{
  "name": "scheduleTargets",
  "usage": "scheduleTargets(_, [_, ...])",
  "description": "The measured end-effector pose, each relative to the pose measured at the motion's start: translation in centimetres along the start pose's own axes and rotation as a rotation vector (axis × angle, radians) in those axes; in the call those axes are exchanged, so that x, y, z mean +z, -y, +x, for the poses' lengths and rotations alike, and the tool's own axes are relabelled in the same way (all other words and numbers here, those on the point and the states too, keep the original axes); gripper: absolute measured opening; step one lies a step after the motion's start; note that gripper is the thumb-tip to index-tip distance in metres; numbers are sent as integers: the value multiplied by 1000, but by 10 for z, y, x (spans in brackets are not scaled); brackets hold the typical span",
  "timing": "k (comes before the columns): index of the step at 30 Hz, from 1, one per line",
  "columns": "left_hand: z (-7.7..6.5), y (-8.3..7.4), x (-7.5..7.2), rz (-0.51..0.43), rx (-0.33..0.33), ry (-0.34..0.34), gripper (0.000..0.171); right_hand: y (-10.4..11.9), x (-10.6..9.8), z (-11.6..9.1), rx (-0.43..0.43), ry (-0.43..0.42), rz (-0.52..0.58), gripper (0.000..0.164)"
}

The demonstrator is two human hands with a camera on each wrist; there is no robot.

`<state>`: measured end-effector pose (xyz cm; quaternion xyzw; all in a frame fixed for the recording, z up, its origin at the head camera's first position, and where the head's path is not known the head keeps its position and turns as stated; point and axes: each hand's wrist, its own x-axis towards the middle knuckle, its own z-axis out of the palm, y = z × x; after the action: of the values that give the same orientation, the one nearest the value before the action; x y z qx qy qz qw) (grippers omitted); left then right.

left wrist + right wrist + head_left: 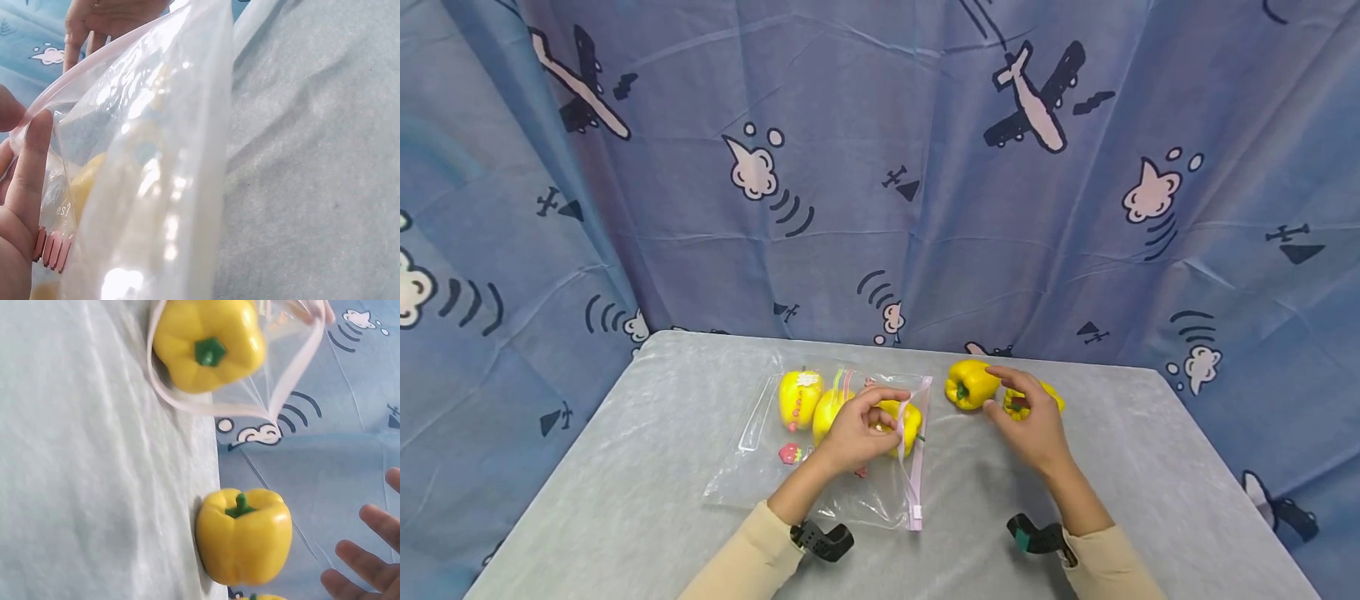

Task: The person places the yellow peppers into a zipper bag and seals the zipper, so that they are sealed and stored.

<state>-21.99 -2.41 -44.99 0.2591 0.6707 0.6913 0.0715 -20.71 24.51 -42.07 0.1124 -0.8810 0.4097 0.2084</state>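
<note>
A clear zip bag (752,483) with a pink zip edge lies on the table, and several yellow bell peppers (801,400) are inside it. My left hand (853,433) pinches the upper layer of the bag near its mouth and holds it raised. Just inside that mouth sits a bell pepper (209,344), its green stem pointing outward. To the right of the bag are two more yellow bell peppers, a nearer-to-bag one (970,383) and another (1037,398) partly hidden by my right hand (1033,425). The right hand's fingers are spread and hold nothing.
A grey-white cloth covers the table (625,467). Behind it hangs a blue curtain (850,167) printed with planes and clouds. The bag's zip slider (915,512) is at the near end of its pink edge.
</note>
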Motion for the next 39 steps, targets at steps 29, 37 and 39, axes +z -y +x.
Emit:
scheduleTargets(29, [-1,2,1,4,3,12,53,-59,-16,4,94,-147,-139,39])
scheduleTargets(37, [-1,1,1,8,11,13,53,-68,-16,2,263,-117,-144,48])
scheduleTargets(39, [-2,0,1,11,9,14,53,-69,-16,1,302,-108,-139,50])
